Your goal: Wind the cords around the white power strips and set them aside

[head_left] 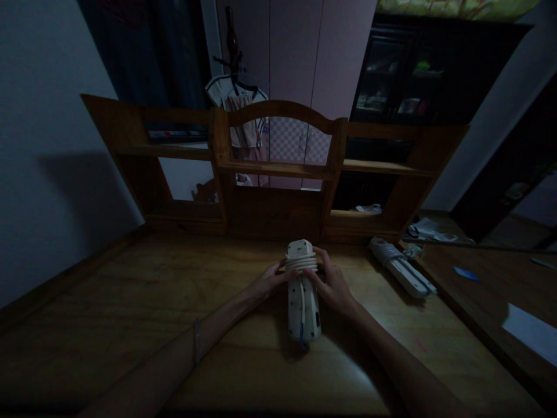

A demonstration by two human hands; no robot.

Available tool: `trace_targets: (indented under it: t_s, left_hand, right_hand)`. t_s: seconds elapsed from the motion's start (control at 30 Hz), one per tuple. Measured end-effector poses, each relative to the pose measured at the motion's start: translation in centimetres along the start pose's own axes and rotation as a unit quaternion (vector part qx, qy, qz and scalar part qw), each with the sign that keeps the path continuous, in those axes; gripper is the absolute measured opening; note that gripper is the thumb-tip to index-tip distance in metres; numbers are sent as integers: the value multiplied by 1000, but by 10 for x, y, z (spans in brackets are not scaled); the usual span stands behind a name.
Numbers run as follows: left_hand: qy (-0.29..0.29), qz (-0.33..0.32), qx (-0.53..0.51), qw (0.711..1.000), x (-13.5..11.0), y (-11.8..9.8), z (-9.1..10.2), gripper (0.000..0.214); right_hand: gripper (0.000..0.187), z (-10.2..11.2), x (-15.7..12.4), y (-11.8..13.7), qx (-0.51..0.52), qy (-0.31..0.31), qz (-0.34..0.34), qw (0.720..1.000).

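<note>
A white power strip (pixel 303 310) lies lengthwise on the wooden desk (pixel 174 302), with its white cord (pixel 301 263) wound in several turns around its far end. My left hand (pixel 270 280) grips the strip's left side at the coil, fingers curled on the cord. My right hand (pixel 331 283) holds the right side, fingers closed over the coil and the strip's edge. A short blue-tipped cord end hangs at the near end of the strip.
A second white power strip (pixel 401 267) with wound cord lies to the right near the desk edge. A wooden shelf hutch (pixel 278 168) stands along the desk's back. Papers (pixel 429 229) and a blue card (pixel 465 273) lie at the right.
</note>
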State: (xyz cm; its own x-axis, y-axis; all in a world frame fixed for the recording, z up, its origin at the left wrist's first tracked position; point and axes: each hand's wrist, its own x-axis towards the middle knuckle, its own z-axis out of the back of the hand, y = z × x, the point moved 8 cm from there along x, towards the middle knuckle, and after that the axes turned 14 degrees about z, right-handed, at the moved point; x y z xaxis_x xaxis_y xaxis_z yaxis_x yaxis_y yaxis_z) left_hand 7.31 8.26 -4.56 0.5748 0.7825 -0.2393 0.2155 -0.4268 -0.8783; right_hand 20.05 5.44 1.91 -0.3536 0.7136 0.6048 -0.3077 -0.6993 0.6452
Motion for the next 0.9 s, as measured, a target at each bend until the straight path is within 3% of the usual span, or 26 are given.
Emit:
trace_targets:
  t_s: [0.17, 0.6, 0.77, 0.9]
  left_hand:
    - [-17, -21, 14, 1000, -2, -3, 0, 53]
    - [16, -47, -15, 999, -4, -7, -9, 53]
    - [-6, -64, -12, 998, -5, -7, -7, 52]
    - [-20, -64, -14, 998, -2, -6, -4, 51]
  right_hand:
    - [49, 1, 0, 3, -11, -3, 3, 1000]
    - [49, 7, 1, -3, -12, -14, -5, 1000]
    - [48, 21, 2, -24, 70, -96, -61, 991]
    - [57, 14, 1, -46, 128, -73, -117, 982]
